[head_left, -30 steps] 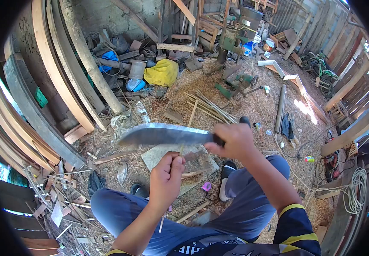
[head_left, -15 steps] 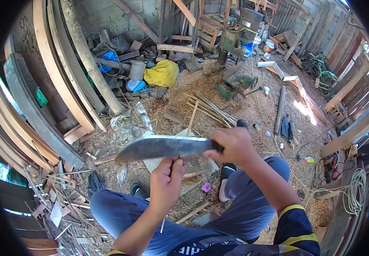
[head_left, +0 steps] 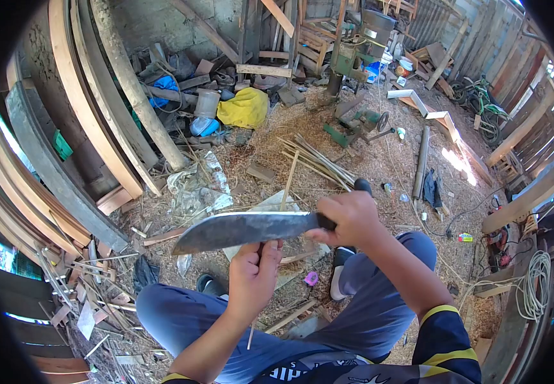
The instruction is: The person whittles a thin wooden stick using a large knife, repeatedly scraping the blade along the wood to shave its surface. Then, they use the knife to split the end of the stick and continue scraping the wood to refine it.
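Observation:
My right hand [head_left: 352,214] is wrapped round the dark handle of a machete [head_left: 245,232]. Its broad blade, dark and worn on its face, points left across the front of me, crossing just above my left fingertips. My left hand [head_left: 256,281] is closed, thumb and fingers pinching a thin wooden stick [head_left: 251,335] whose lower end shows below the fist, over my lap. Beyond the blade a pale strip [head_left: 289,181] rises in line with that stick; the blade hides the stretch between. My bent knees are spread on either side.
Wood shavings cover the ground. A bundle of thin strips [head_left: 318,163] lies ahead, near a green metal vise [head_left: 357,125]. Long boards [head_left: 94,96] lean at the left. A yellow cloth [head_left: 243,109] sits among clutter. A pink roll [head_left: 311,278] lies between my feet; coiled rope [head_left: 534,288] hangs at right.
The machete's blade has turned slightly, showing more of its face, and sits a touch lower at its tip. My left hand and the stick's lower end have shifted slightly right.

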Demonstrator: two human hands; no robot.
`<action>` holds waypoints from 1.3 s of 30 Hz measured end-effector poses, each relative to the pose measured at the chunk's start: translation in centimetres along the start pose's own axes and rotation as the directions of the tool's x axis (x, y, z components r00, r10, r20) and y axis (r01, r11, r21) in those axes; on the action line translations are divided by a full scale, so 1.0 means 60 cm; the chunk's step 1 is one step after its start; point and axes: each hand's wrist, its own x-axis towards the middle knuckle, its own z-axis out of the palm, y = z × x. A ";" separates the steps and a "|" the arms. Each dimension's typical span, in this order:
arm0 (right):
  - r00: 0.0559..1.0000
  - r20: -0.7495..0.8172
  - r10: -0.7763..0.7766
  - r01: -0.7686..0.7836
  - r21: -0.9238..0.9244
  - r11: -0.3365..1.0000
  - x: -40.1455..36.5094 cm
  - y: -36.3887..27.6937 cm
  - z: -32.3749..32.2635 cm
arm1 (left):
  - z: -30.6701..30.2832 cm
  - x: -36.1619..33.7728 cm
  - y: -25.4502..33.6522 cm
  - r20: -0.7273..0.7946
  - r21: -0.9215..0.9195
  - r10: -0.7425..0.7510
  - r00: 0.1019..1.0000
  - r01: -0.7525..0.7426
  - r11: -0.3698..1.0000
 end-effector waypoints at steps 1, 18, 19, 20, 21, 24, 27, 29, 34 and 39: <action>1.000 0.000 -0.013 0.013 -0.013 1.000 0.003 0.012 0.000 | -0.001 0.002 0.000 0.002 -0.013 -0.002 1.000 0.002 1.000; 0.975 -0.113 0.193 -0.188 0.053 0.981 -0.011 0.007 -0.013 | -0.004 -0.008 0.029 0.115 -0.291 -0.107 0.988 0.136 0.947; 0.990 -0.071 0.125 -0.121 0.048 0.991 -0.007 -0.004 -0.007 | 0.000 -0.009 0.030 0.100 -0.289 -0.108 0.989 0.133 0.948; 0.998 -0.030 0.051 -0.050 0.045 0.998 -0.002 -0.011 -0.002 | 0.005 -0.010 0.032 0.082 -0.288 -0.107 0.991 0.126 0.949; 0.999 -0.030 0.039 -0.038 0.052 0.998 0.001 -0.017 0.003 | 0.008 -0.009 0.033 0.061 -0.289 -0.105 0.993 0.118 0.950; 1.000 -0.011 0.008 -0.007 0.082 0.997 0.007 -0.018 0.008 | 0.003 -0.009 0.024 0.061 -0.241 -0.109 0.992 0.121 0.963; 0.979 -0.123 0.165 -0.169 -0.017 0.986 0.008 0.040 0.014 | 0.001 -0.012 0.021 0.099 -0.280 -0.061 0.993 0.087 0.956; 0.923 -0.130 0.362 -0.366 -0.008 0.931 0.008 0.081 -0.003 | -0.001 -0.018 0.020 0.129 -0.282 -0.075 0.989 0.109 0.953; 0.951 -0.127 0.282 -0.280 0.036 0.959 -0.010 0.032 -0.018 | 0.001 -0.012 0.016 0.124 -0.296 -0.087 0.988 0.120 0.948; 0.999 -0.011 0.033 -0.032 0.050 0.998 -0.001 -0.027 -0.003 | 0.005 -0.012 0.029 0.117 -0.293 -0.192 0.974 0.219 0.931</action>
